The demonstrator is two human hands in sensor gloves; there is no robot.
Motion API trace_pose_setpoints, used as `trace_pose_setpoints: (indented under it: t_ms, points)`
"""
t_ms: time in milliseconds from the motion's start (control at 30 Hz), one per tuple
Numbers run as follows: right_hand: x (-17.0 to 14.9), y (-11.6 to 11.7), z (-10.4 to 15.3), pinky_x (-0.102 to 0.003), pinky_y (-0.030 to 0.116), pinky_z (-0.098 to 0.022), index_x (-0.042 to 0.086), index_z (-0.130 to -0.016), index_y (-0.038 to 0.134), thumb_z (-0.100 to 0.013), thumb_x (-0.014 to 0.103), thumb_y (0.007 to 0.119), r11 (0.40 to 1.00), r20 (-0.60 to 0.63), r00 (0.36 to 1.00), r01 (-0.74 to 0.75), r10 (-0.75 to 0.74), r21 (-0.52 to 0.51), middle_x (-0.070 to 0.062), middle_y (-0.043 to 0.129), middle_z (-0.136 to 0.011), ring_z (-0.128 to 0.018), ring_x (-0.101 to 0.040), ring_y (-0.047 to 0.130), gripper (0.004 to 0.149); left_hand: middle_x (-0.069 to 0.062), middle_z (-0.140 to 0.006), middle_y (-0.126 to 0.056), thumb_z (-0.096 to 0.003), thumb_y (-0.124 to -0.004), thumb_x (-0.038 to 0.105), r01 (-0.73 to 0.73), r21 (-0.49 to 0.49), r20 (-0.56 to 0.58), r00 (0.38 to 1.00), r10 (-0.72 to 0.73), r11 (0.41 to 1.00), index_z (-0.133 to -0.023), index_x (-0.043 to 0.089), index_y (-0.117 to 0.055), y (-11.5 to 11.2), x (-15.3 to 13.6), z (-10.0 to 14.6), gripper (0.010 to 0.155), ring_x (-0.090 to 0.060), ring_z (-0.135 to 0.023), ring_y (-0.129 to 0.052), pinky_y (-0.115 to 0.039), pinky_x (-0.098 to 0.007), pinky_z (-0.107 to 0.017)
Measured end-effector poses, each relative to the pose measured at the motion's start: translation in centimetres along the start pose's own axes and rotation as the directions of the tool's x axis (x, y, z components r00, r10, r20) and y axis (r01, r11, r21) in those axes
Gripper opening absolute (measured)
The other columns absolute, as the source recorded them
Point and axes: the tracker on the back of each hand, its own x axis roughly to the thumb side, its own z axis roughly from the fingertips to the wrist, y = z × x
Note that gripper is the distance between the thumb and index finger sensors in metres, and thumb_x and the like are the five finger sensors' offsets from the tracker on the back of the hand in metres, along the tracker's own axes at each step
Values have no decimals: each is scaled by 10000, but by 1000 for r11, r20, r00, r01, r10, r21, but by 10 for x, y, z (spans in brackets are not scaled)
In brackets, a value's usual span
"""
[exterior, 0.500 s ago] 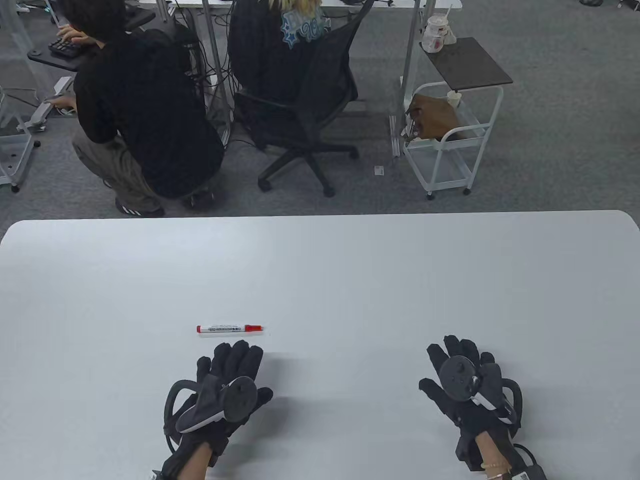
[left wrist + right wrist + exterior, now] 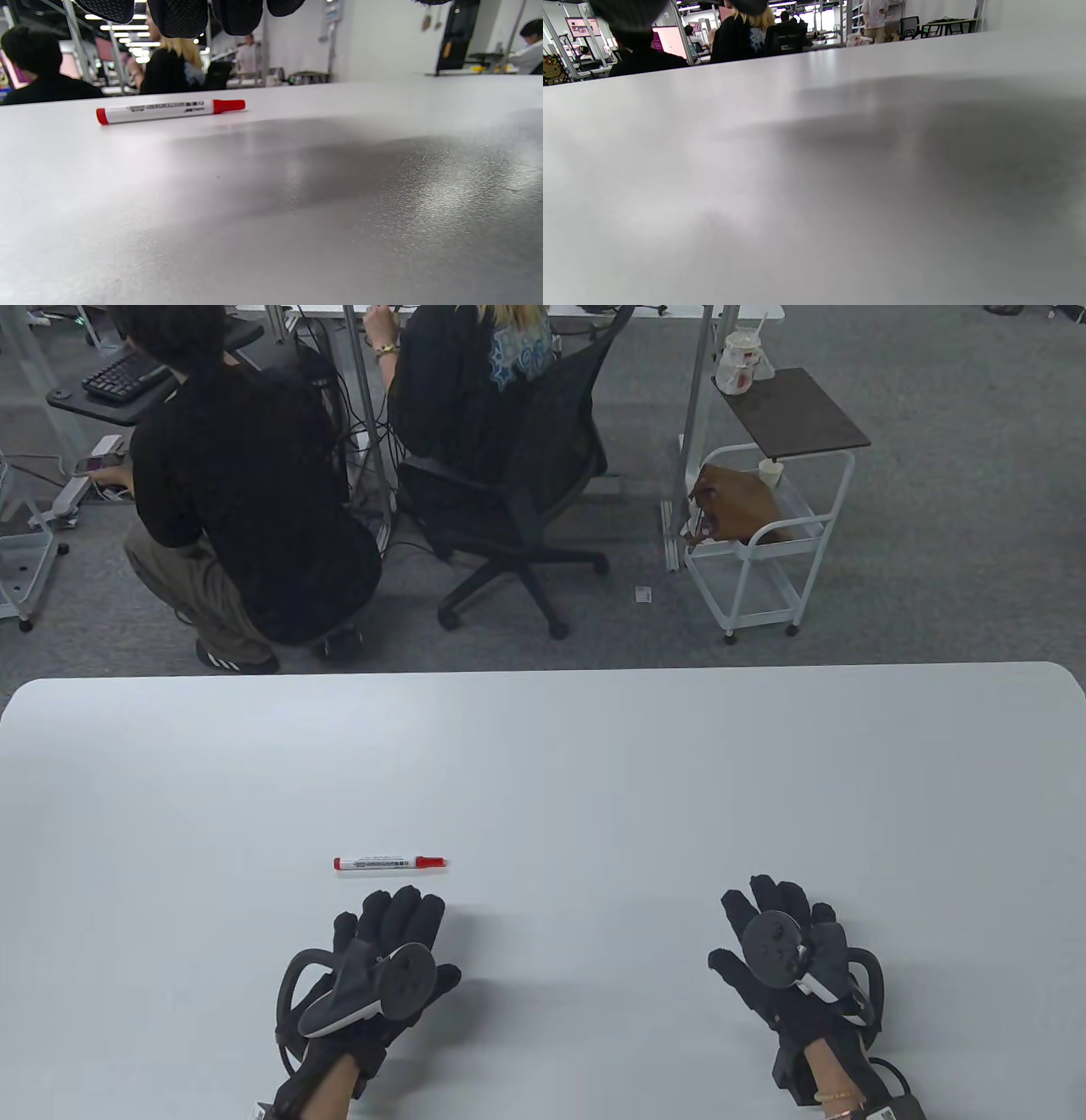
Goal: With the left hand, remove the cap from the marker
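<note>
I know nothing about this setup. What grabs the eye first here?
Two black-gloved hands, left hand and right hand, lie flat on the white table, each with a tracker strapped on its back. Just beyond the left hand's fingertips lies a capped red-and-white marker, untouched.

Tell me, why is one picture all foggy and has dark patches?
Right wrist view: the table sits too close, so it blurs, with a soft shadow. Left wrist view: the marker is sharp, a shadow darkens the table nearby. Table view: sharp and evenly lit.

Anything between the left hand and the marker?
Nothing: only bare table separates the left hand from the marker, shown in the table view and left wrist view.
</note>
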Motion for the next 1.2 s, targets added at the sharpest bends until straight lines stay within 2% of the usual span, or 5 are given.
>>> trace_pose_setpoints:
  t_ms: [333,500,600,933,1200]
  points:
    - [4,-6,4,-626,301,-785,344,-1107,427,-443,597,633,1000,7,1000,13,-13,-14,-99,320,-1197,-1119,-417,322,740,-152,-1274,-303,-551,-614,610,28,25,-105,994,-26,999,-1196,234,-243,11,-24,-3,834,-500,-1165,-442,-478,-683,-772]
    - [11,-13,11,-624,306,-785,344,-1105,434,-449,585,632,998,29,1000,9,-8,-58,-100,323,-1196,-1118,-414,316,727,-160,-1268,-297,-550,-674,555,46,52,-210,977,-34,998,-1190,208,-227,40,-57,-28,854,-501,-1161,-461,-489,-684,-770]
    - [19,-14,14,-621,314,-785,342,-1105,438,-449,584,632,997,60,998,-12,17,-80,-100,331,-1195,-1117,-414,326,726,-117,-1274,-331,-547,-700,529,146,-53,-249,956,-155,988,-1188,243,-263,48,-74,-55,827,-486,-1167,-474,-480,-688,-772]
    - [32,-15,20,-623,320,-784,341,-1105,442,-448,588,632,993,101,993,-55,66,-103,-104,343,-1195,-1116,-414,339,727,22,-1237,-498,-542,-714,486,113,-347,-255,944,-210,931,-1136,369,-409,-3,-107,-125,677,-363,-1151,-610,-514,-638,-785]
    - [34,-8,16,-619,335,-783,338,-1104,447,-449,586,631,996,115,991,-60,67,-65,-104,357,-1192,-1113,-413,359,724,87,-939,-848,-488,-814,432,267,-223,-212,925,-314,938,-933,366,-705,-1,-97,-122,462,-141,-813,-987,-703,-440,-751]
